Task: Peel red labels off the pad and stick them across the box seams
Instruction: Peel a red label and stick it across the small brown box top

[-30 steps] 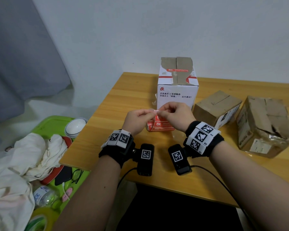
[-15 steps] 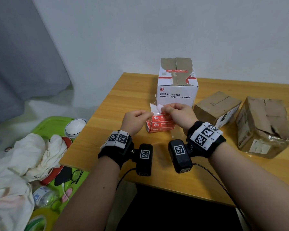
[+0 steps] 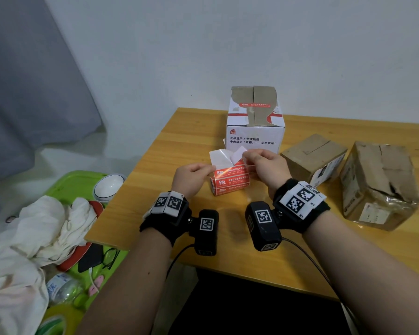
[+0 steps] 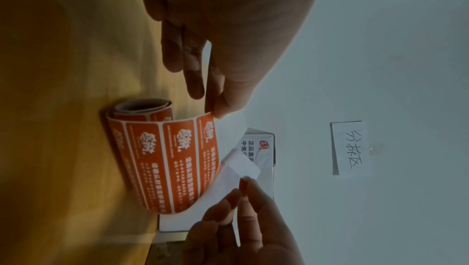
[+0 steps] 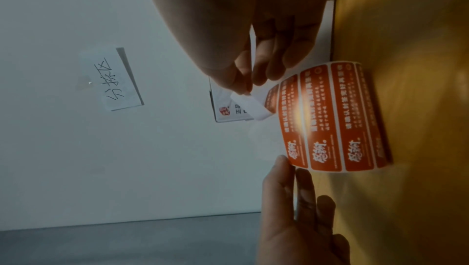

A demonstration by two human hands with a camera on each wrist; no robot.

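A roll of red labels (image 3: 230,180) lies on the wooden table (image 3: 228,250) in front of a white box (image 3: 254,139). My left hand (image 3: 212,167) pinches the left edge of the roll's loose backing sheet (image 4: 164,159). My right hand (image 3: 244,155) pinches one end of a label (image 3: 238,152) that is partly lifted off the sheet, its white underside showing (image 4: 243,167) (image 5: 253,106). The rest of that label stays stuck to the sheet. A red label (image 3: 254,105) lies across the white box's top seam.
Two brown cardboard boxes (image 3: 312,158) (image 3: 377,182) stand on the table at the right. Left of the table, lower down, a green tray (image 3: 65,184) holds a white bowl (image 3: 108,187), cloth and glasses. A handwritten paper note (image 4: 349,147) hangs on the wall.
Both hands were pinched together at the sheet's end. Now the right hand has drawn the label's end up and away, and the bare white backing stands up at the left.
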